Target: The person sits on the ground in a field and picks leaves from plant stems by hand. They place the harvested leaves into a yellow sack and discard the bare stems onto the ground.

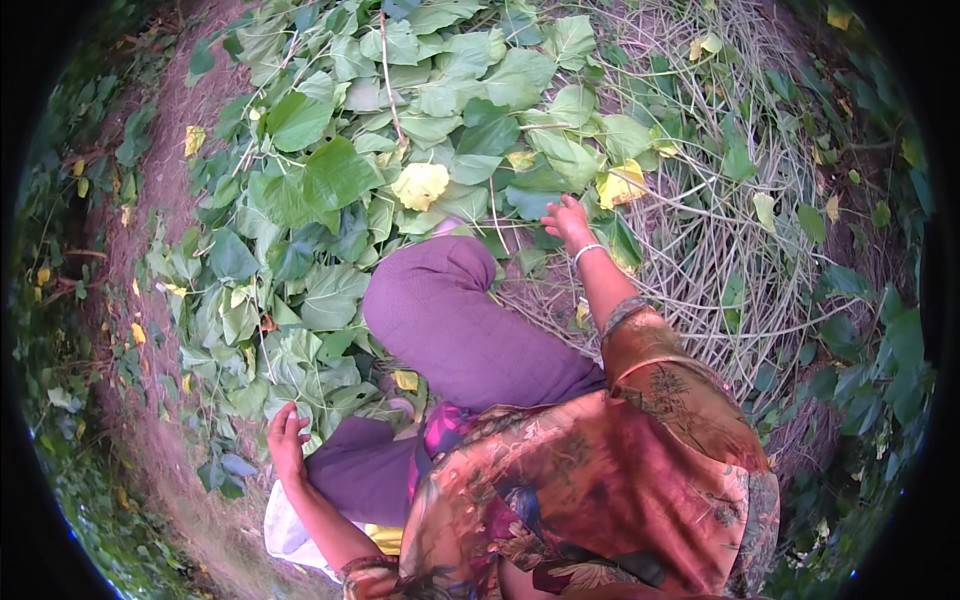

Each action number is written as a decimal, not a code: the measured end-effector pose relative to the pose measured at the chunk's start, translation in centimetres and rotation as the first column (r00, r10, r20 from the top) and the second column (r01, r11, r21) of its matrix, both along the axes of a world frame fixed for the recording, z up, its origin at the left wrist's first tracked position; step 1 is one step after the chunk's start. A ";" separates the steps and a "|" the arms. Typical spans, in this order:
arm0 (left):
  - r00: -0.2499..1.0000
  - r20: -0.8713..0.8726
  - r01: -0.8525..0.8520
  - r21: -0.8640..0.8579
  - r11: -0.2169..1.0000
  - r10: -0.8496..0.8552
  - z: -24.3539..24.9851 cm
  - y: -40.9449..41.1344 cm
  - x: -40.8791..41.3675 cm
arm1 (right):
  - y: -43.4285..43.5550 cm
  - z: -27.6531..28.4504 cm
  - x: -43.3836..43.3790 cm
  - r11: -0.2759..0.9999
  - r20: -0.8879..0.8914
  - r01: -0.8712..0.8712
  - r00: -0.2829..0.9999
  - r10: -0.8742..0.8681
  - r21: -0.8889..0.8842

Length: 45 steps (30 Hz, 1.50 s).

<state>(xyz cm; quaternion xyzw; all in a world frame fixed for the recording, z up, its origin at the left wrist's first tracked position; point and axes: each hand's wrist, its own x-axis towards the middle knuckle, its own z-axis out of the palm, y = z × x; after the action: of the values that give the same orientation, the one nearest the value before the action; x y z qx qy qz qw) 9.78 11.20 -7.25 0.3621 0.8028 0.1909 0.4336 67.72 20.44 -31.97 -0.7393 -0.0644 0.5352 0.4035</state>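
My right hand (pixel 568 223), with a pale bangle (pixel 586 253) on its wrist, is held over the right edge of a heap of large green leaves (pixel 465 105). A yellowed leaf (pixel 621 184) is just beyond its fingers to the right. My left hand (pixel 287 437) is beside my left knee, its fingers slightly curled and apart. Leaves of the heap's near end lie close by it. I see nothing held in either hand. Another yellow leaf (pixel 420 186) rests on top of the heap, in front of my right knee (pixel 420 292).
To the right spreads a thick pile of bare stalks (pixel 720 247). Bare soil (pixel 161 217) runs along the left, with leafy plants (pixel 60 300) past it. More plants (pixel 892 360) stand on the far right. Beneath me is a white sack or cloth (pixel 289 529).
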 end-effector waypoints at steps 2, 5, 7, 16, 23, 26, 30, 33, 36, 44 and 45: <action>0.999 0.030 -0.014 0.004 1.000 0.013 0.0 0.7 0.0 | 0.7 0.8 -1.4 0.998 -0.068 -0.034 0.997 0.037 0.044; 0.998 0.056 -0.013 0.016 1.000 0.012 -1.0 1.5 -0.6 | 2.1 3.2 -3.0 0.984 -0.164 -0.102 0.978 0.126 0.146; 0.998 0.056 0.007 0.024 1.000 -0.008 -1.5 2.3 0.0 | 4.5 7.1 -4.3 0.963 -0.210 -0.076 0.969 0.132 0.258; 0.982 0.072 0.157 0.204 0.966 -0.174 -2.1 5.8 3.4 | 19.1 30.4 -15.4 0.646 -0.755 0.461 0.586 0.293 0.609; 0.950 0.124 0.208 0.426 0.880 -0.285 -2.0 5.5 7.7 | 20.1 31.9 -23.5 0.732 -0.852 0.463 0.416 0.318 0.499; 0.909 0.182 0.234 0.520 0.821 -0.374 2.3 4.9 13.3 | 19.2 29.6 -24.7 0.779 -0.853 0.422 0.451 0.263 0.463; 0.822 0.112 0.317 0.724 0.613 -0.558 8.3 5.6 20.4 | 19.5 29.9 -26.3 0.766 -0.836 0.392 0.439 0.330 0.509; 0.785 0.153 0.292 0.765 0.575 -0.601 9.6 6.5 23.5 | 19.4 29.9 -27.0 0.754 -0.809 0.364 0.463 0.363 0.547; 0.786 0.168 0.332 0.697 0.635 -0.595 9.4 6.9 24.8 | 19.2 30.2 -26.8 0.749 -0.801 0.359 0.470 0.371 0.558; 0.759 0.338 0.272 0.612 0.743 -0.556 8.5 5.4 24.9 | 19.7 30.5 -26.4 0.760 -0.808 0.363 0.476 0.347 0.540; 0.775 0.348 0.234 0.618 0.751 -0.528 8.5 5.3 25.0 | 19.7 30.4 -26.5 0.761 -0.809 0.359 0.470 0.352 0.540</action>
<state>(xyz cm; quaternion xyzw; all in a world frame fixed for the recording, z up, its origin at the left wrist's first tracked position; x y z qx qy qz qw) 34.75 16.50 1.27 0.5683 0.4778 0.4008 0.5368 41.26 40.17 -1.56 -0.1653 -0.0263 0.7772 0.6065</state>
